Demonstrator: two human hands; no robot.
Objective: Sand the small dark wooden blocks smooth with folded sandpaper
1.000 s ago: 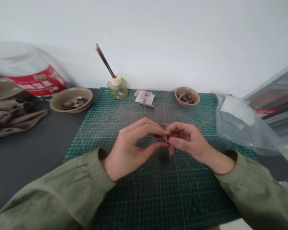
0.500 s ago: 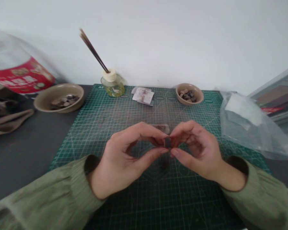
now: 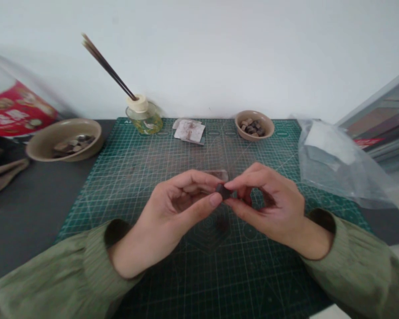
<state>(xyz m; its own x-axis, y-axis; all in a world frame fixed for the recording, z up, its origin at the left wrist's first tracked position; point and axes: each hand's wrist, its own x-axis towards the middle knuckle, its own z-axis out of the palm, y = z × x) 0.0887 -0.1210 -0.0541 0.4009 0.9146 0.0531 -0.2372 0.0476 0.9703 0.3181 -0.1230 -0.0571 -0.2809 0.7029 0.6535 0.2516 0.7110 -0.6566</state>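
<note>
A small dark piece (image 3: 223,191) is pinched between the fingertips of both hands, above the green cutting mat (image 3: 146,164). My left hand (image 3: 173,212) grips it from the left with thumb and forefinger. From the right, my right hand (image 3: 272,204) holds the same piece between thumb and forefinger. Just behind the fingertips a clear flat block (image 3: 219,174) lies on the mat, partly hidden by my left hand.
Small pieces lie in a large bowl (image 3: 36,148) at left and a small bowl (image 3: 238,128) at the back. A reed diffuser (image 3: 144,119), stained papers (image 3: 189,131), a plastic bag (image 3: 335,164) and a red-labelled package (image 3: 16,110) stand around the mat.
The dark piece has been turned between the fingertips, and both hands have shifted slightly. The camera view has moved a little, so the background sits further left.
</note>
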